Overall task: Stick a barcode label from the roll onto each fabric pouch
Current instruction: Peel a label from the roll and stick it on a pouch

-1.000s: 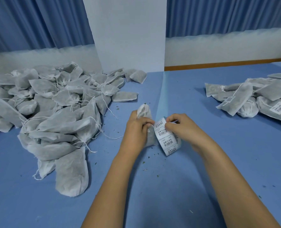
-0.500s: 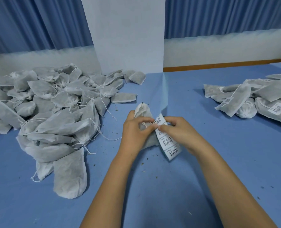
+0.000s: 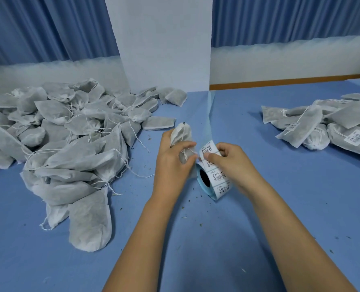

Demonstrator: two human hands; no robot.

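head view: on blue table [image 3: 280, 207] by blue curtains [image 3: 48, 28], left hand [image 3: 172, 165] grips pouch [image 3: 181, 133], right hand [image 3: 231, 161] pinches label roll [image 3: 216, 180].

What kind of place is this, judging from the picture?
Probably a packing or labelling workroom: a heap of unlabelled fabric pouches, a smaller pile already labelled, and a barcode label roll on a blue table.
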